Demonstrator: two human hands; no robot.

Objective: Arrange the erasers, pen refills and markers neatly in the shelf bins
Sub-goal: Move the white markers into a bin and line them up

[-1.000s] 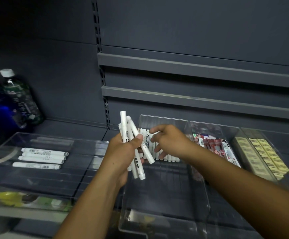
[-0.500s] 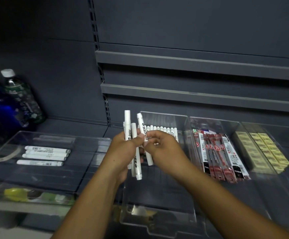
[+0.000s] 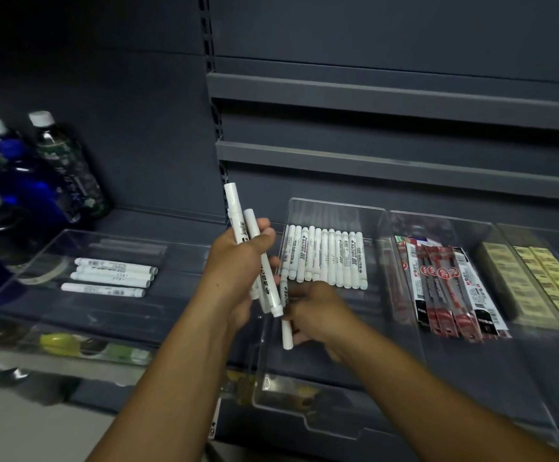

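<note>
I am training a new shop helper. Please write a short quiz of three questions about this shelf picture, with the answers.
1. True or false: the left hand holds several white markers.
2. Which bin holds the neat row of markers? A) left bin B) middle bin C) eraser bin
3. What lies in the bin between the marker row and the yellow erasers?

Key:
1. True
2. B
3. Red packs of pen refills
</note>
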